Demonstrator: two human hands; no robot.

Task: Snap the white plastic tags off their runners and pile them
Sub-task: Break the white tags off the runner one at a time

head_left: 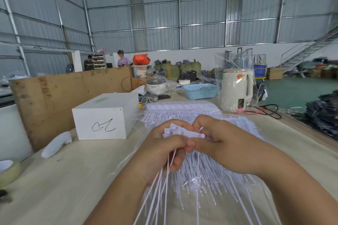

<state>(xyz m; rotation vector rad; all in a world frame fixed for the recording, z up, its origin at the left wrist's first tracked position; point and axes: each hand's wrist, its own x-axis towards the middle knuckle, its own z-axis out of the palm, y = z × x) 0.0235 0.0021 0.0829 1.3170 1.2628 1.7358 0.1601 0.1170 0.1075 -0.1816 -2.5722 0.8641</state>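
Both hands meet over the middle of the counter, sharing 1 strip of white plastic tags. The left hand has its fingers curled round the bunch, so the knobbed heads of the tags stick out above its fist, while their thin white stems fan out below it, down and toward the near edge. The right hand pinches the head end of the same strip from the right, thumb underneath and fingers bent over the top.

What matters for the coming snap is that the row of heads runs left to right between the 2 hands, while the stems lie near to far, across that row. As I read it, the break must come from bending or twisting along the row. The right hand sits nearer the free end of it, so it looks the likelier to do the twisting while the left holds the bunch steady.

Under and beyond the hands lies a wide heap of tags, reaching away to the far right; whether those are already loose or on runners I cannot tell. A white box stands to the left.
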